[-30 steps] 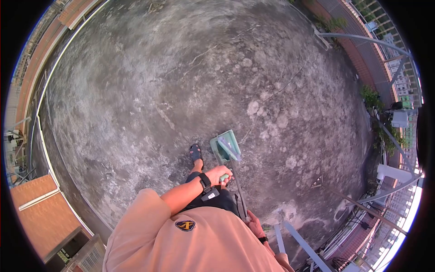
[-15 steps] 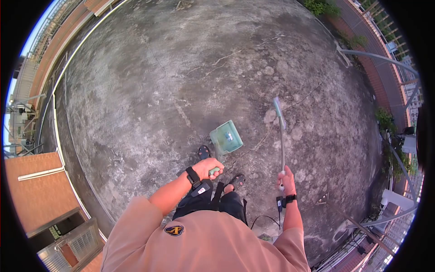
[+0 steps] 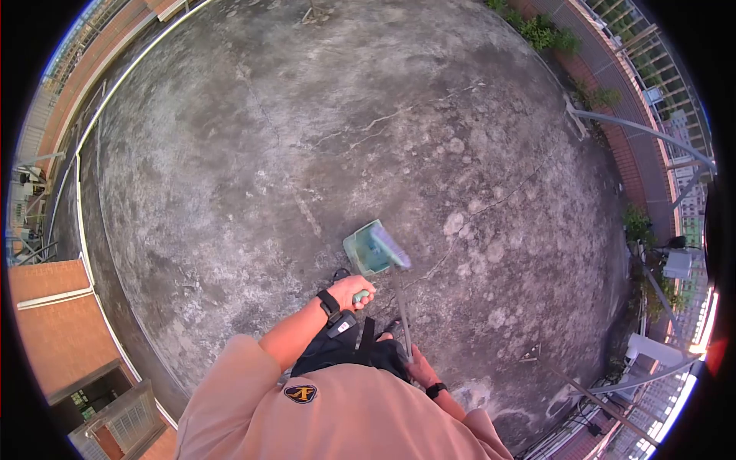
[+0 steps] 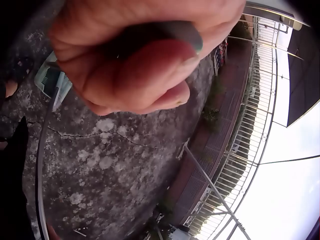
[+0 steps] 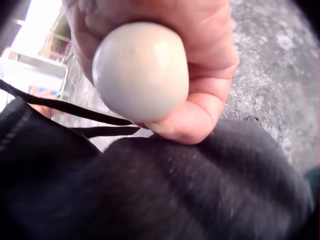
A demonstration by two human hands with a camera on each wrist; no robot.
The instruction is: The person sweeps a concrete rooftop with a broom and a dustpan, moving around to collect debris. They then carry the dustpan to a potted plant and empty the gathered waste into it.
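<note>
My left hand [image 3: 351, 292] grips the green handle [image 3: 361, 296] of a pale green dustpan [image 3: 354, 251], which is out in front of my feet. In the left wrist view the fingers [image 4: 165, 65] curl round that handle. With my right hand [image 3: 422, 369] I hold a broom by the top of its grey stick [image 3: 403, 310], close beside my right thigh. The broom head [image 3: 391, 246], with pale purple bristles, overlaps the right side of the dustpan and is blurred. The stick's rounded white end [image 5: 141, 71] pokes out of my right fist in the right wrist view.
Rough, stained concrete floor [image 3: 307, 146] with cracks spreads all round. A metal pole [image 3: 598, 400] and slanting grey bars [image 3: 644, 132] stand at the right, near plants [image 3: 548, 34] and a railing. A brick structure [image 3: 57, 322] is at the left.
My right hand swung the broom out to the right, off the dustpan, then back in over it. The left hand kept hold of the dustpan handle, and the dustpan shifted slightly left.
</note>
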